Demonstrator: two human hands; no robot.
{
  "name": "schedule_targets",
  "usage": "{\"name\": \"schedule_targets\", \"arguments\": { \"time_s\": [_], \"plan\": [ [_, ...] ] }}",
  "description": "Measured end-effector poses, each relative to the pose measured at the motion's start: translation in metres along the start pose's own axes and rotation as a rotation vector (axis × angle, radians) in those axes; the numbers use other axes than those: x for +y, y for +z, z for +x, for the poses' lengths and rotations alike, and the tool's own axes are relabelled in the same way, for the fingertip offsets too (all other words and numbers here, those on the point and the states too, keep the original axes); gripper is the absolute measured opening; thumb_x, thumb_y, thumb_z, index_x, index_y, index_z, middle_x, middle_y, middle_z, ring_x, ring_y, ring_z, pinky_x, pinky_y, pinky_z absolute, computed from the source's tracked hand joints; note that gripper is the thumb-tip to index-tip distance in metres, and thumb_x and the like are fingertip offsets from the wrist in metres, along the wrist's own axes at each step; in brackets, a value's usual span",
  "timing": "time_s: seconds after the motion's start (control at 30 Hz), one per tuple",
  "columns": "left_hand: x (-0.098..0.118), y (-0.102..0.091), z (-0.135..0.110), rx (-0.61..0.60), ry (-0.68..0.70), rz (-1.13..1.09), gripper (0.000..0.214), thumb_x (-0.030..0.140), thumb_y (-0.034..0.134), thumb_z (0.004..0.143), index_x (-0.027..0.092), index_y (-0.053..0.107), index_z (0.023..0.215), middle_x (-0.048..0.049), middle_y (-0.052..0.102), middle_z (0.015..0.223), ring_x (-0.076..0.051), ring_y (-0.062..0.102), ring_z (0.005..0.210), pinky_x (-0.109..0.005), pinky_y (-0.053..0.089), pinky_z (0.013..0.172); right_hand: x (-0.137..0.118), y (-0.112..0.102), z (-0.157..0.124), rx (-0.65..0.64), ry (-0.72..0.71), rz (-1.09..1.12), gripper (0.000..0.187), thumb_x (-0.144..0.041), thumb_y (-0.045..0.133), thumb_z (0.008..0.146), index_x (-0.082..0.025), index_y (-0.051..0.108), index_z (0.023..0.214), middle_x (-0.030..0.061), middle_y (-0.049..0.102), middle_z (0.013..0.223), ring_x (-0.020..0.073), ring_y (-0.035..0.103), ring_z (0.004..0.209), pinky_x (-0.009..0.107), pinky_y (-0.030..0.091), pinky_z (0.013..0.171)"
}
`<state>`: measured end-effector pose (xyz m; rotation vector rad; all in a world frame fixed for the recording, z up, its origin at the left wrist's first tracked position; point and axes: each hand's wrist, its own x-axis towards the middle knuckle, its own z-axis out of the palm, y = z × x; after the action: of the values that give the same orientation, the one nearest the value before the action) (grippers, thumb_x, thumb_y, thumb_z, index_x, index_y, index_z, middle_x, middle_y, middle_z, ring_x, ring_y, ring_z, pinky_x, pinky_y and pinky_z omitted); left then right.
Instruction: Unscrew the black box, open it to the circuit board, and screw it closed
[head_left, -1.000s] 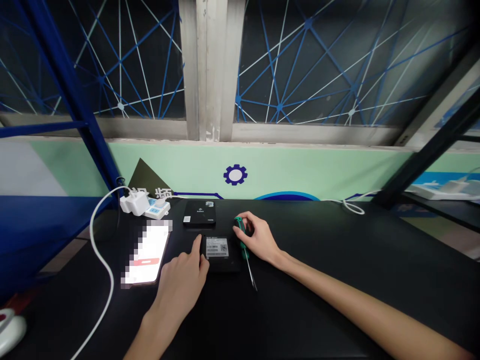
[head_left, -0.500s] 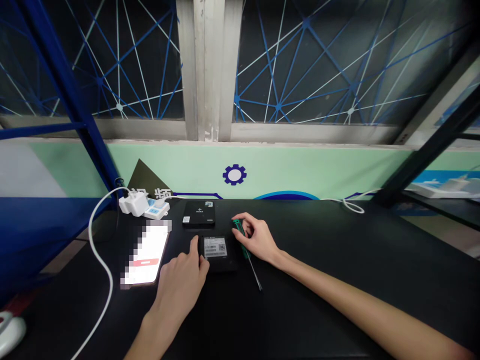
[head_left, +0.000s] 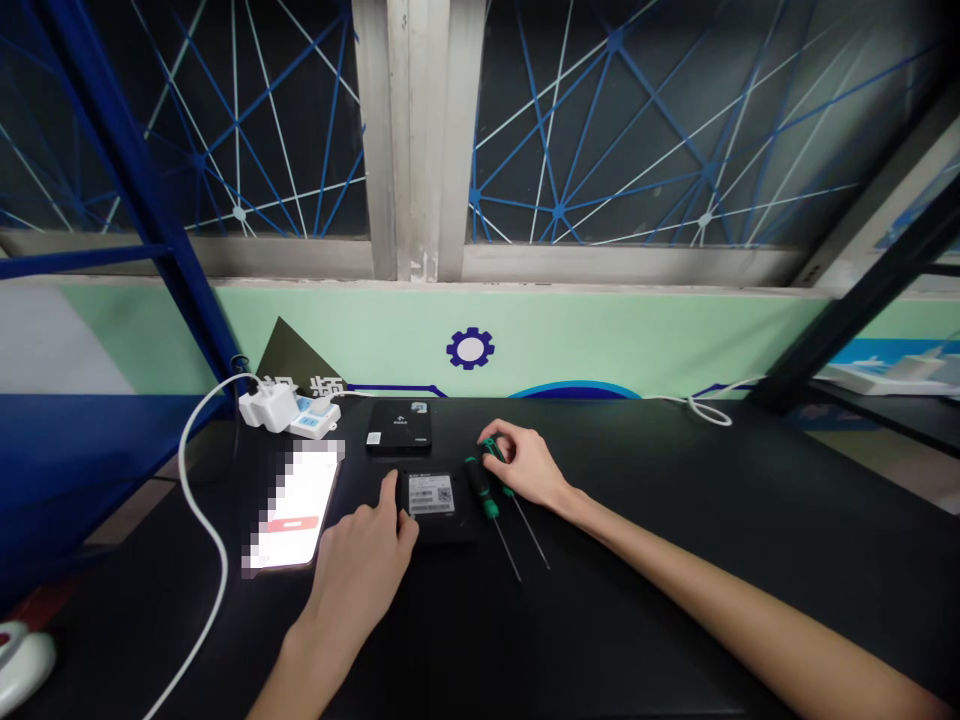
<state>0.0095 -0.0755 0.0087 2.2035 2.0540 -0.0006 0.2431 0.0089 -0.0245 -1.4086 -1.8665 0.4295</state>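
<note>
My left hand (head_left: 364, 560) rests at the left edge of a flat black box (head_left: 442, 530) with a white printed label on its upper face. Its index finger stretches out to the box's far left corner, and the thumb lies near the left side. My right hand (head_left: 525, 465) is closed around the handle of a green-and-black screwdriver (head_left: 492, 449), whose thin shaft points toward me and to the right. Between that hand and the box lies a second screwdriver (head_left: 480, 485), also green and black, not held. My right fingers partly cover the held handle.
Another flat black box (head_left: 399, 425) lies behind the labelled one. To the left are a lit phone (head_left: 296, 510), a white power strip with a plug (head_left: 274, 408) and a white cable (head_left: 214, 530). A white mouse (head_left: 22, 665) sits at the left edge. A wall and window stand behind the black table (head_left: 675, 470).
My right hand has shifted slightly right and away from me, and two screwdrivers now show apart where one was visible before. The left hand and the labelled box stay in place.
</note>
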Motion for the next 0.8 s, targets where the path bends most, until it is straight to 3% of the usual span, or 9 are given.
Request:
{"name": "schedule_targets", "arguments": {
  "time_s": [0.17, 0.4, 0.53, 0.67, 0.8],
  "plan": [
    [0.0, -0.002, 0.0, -0.008, 0.005, -0.015, 0.055, 0.03, 0.032, 0.102, 0.015, 0.032, 0.155, -0.0073, 0.069, 0.078, -0.026, 0.07, 0.076, -0.03, 0.043, 0.062, 0.0, 0.002, -0.001, -0.051, -0.013, -0.161, 0.006, -0.019, 0.058, 0.072, -0.022, 0.062, 0.069, -0.0067, 0.05, 0.048, 0.0125, 0.047, 0.046, 0.025, 0.033, 0.053],
    [-0.001, -0.002, 0.001, -0.008, 0.005, -0.012, 0.055, 0.031, 0.031, 0.103, 0.02, 0.032, 0.157, -0.0075, 0.07, 0.08, -0.027, 0.07, 0.077, -0.032, 0.045, 0.065, -0.001, 0.004, -0.004, -0.006, -0.064, -0.247, 0.023, -0.03, 0.059, 0.086, -0.021, 0.061, 0.065, -0.0037, 0.052, 0.053, 0.0134, 0.048, 0.05, 0.027, 0.031, 0.054],
    [-0.003, -0.002, 0.001, 0.008, 0.009, -0.033, 0.055, 0.03, 0.034, 0.102, 0.019, 0.032, 0.156, -0.0082, 0.072, 0.086, -0.028, 0.071, 0.082, -0.033, 0.046, 0.067, -0.005, -0.001, -0.005, 0.033, -0.246, -0.224, 0.015, -0.031, 0.058, 0.091, -0.021, 0.067, 0.085, 0.0028, 0.064, 0.077, 0.0191, 0.058, 0.074, 0.03, 0.042, 0.069],
    [-0.003, -0.002, 0.001, 0.013, -0.008, -0.046, 0.055, 0.03, 0.035, 0.102, 0.01, 0.035, 0.153, -0.0134, 0.074, 0.096, -0.03, 0.071, 0.088, -0.035, 0.048, 0.071, -0.009, -0.007, -0.006, -0.114, -0.412, -0.228, 0.024, -0.035, 0.062, 0.092, -0.021, 0.066, 0.111, 0.0081, 0.069, 0.103, 0.0249, 0.058, 0.094, 0.041, 0.044, 0.087],
    [-0.003, 0.0, 0.003, 0.003, 0.001, -0.044, 0.051, 0.03, 0.035, 0.102, 0.009, 0.044, 0.148, -0.014, 0.074, 0.097, -0.031, 0.072, 0.089, -0.037, 0.049, 0.073, -0.008, -0.009, -0.005, -0.256, -0.46, -0.24, 0.025, -0.032, 0.064, 0.089, -0.02, 0.066, 0.112, 0.0089, 0.07, 0.105, 0.0257, 0.06, 0.096, 0.044, 0.046, 0.091]
  ]
}}
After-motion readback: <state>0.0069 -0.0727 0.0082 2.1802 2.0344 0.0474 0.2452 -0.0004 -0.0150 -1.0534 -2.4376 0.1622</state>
